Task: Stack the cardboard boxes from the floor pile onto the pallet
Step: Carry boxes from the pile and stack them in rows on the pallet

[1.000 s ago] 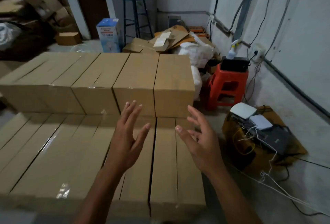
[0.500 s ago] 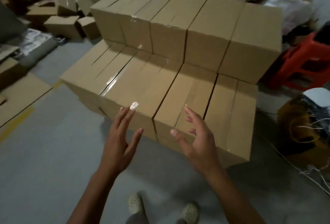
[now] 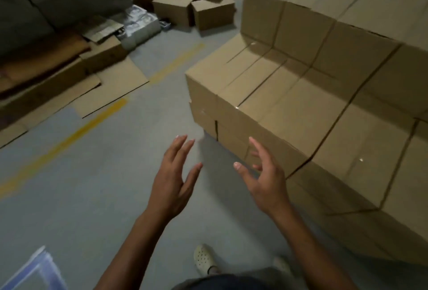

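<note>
While nothing's being carried, it looks like the fetch step.
Person's left hand and right hand spread over the floor, grip wide open on nothing; stacked boxes at right, floor pile well ahead — next up, probably walk over and grab one two-handed.

grey floor, yellow floor line, flattened cardboard sheets, plastic-wrapped bundle, translucent plastic container

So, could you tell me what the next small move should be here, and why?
Probably step toward the loose boxes on the floor ahead and reach for one: the left hand and right hand are both open and empty, with the stacked boxes at the right.
</note>
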Demonstrator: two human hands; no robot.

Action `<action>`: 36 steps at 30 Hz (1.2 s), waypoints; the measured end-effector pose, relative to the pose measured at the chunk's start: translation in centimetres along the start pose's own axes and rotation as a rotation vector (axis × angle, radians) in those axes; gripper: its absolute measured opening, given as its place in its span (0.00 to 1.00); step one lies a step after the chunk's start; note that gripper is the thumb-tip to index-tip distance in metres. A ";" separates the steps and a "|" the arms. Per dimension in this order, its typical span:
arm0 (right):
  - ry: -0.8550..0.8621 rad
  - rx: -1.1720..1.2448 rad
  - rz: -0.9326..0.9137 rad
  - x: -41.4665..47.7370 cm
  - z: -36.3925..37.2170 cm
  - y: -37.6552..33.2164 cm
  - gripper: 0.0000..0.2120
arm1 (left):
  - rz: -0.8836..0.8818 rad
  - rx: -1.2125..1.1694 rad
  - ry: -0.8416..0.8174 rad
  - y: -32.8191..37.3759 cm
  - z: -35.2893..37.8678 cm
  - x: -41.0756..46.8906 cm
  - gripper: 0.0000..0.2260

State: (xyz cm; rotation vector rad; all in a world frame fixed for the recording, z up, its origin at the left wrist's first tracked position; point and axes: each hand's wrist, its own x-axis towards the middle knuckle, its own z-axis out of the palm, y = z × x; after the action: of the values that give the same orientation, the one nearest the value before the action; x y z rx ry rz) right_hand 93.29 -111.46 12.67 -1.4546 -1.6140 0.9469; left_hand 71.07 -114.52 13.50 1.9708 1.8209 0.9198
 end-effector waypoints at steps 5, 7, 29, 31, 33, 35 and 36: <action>-0.101 -0.063 -0.043 4.2 9.1 -3.7 0.34 | -0.103 0.038 0.045 -8.7 -4.3 1.8 0.28; -0.119 -0.085 -0.060 6.5 12.0 -4.6 0.34 | -0.145 0.045 0.053 -12.0 -5.3 3.0 0.29; -0.199 -0.173 -0.101 48.8 36.4 -11.4 0.35 | -0.272 0.113 0.116 -39.8 -15.0 38.9 0.27; -0.197 -0.187 -0.093 52.7 38.2 -11.4 0.35 | -0.268 0.109 0.120 -42.3 -15.2 42.6 0.27; -0.186 -0.199 -0.070 56.6 40.2 -11.1 0.34 | -0.275 0.102 0.113 -45.2 -15.0 46.3 0.28; -0.171 -0.196 -0.049 60.9 42.5 -10.6 0.33 | -0.282 0.093 0.092 -48.8 -14.4 50.6 0.28; -0.164 -0.197 -0.043 63.3 43.9 -10.4 0.33 | -0.277 0.090 0.073 -50.8 -14.2 53.0 0.28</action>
State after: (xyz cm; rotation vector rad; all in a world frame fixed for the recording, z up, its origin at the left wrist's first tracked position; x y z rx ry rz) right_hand 44.94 -50.98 5.94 -1.4983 -1.8968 0.9235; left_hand 22.20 -58.38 5.97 1.6941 2.1434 0.8449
